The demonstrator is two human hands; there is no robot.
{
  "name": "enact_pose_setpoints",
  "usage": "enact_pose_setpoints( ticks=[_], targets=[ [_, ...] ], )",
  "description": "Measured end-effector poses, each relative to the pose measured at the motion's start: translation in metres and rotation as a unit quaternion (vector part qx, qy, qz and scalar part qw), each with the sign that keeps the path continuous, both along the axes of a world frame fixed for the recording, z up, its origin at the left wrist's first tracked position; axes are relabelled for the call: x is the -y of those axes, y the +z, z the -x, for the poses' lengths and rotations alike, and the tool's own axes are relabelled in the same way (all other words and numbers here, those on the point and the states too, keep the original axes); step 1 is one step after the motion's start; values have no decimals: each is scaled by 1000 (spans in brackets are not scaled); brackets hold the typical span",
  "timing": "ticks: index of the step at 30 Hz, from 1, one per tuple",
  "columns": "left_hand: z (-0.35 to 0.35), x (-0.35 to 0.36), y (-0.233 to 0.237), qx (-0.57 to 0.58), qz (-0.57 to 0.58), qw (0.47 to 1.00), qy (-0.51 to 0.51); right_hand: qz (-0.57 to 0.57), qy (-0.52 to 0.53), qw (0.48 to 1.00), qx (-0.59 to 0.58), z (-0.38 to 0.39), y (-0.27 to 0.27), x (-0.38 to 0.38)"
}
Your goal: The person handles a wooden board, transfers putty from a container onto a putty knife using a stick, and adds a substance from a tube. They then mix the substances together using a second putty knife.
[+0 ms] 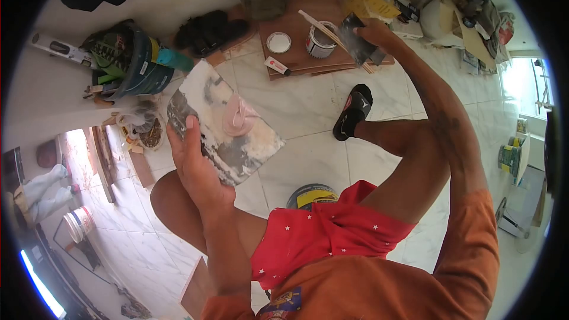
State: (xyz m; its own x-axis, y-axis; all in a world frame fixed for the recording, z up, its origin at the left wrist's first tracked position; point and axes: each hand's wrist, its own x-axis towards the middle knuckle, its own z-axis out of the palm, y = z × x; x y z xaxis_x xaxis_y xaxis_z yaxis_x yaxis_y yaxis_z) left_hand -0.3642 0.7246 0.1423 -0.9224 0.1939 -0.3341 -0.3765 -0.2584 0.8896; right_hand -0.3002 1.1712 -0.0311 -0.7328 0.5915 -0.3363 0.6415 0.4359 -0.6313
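Chiefly, as seen from the head camera, the risk is judged to lie with the mixing board [228, 136], which is held tilted, well short of the open tin [320, 42] and nearer the person's lap. The pink putty [239, 115] resting near the board's middle could be made to slide off onto the tiles if the tilt were increased while attention is given to the tin.

The board is gripped at its near edge by the left hand [192, 166], the fingers wrapped beneath and the thumb pressed on the top face. Such a one-edge hold is thought liable to slip on the smeared surface.

Just right of the tin, the scraper [357, 38] is clasped in the closed right hand [374, 31]. Its blade hangs close to the tin's rim, so the tin could be knocked or the stick [323, 25] leaning in it dislodged. Left of the tin, a round lid [278, 42] and a small tube [277, 66] are laid on the plywood sheets [311, 3].

The board is seen to be rectangular, pale and crusted with grey and white smears. The putty is a soft, folded lump.
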Motion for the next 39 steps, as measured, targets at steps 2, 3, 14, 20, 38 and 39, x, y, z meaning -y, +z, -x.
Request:
enact_pose_setpoints(
  ticks=[2,3,14,20,38,39],
  targets=[
    [2,-4,-1,0,4,1000,-8,50,-33,998,-23,2,-3,3],
    [2,-7,-1,7,10,1000,-6,75,-52,995,-38,2,-9,0],
    [9,-21,-10,44,8,999,-17,146,-2,988,-41,-21,-15,4],
    [9,-27,-14,51,6,998,-24,39,89,993,68,-30,-53,-7],
    [24,-20,-45,114,-165,979,-44,-73,163,984,-20,-53,66,29],
    [23,-19,-44,122,-169,977,-36,-66,164,984,5,-57,87,31]
  ],
)
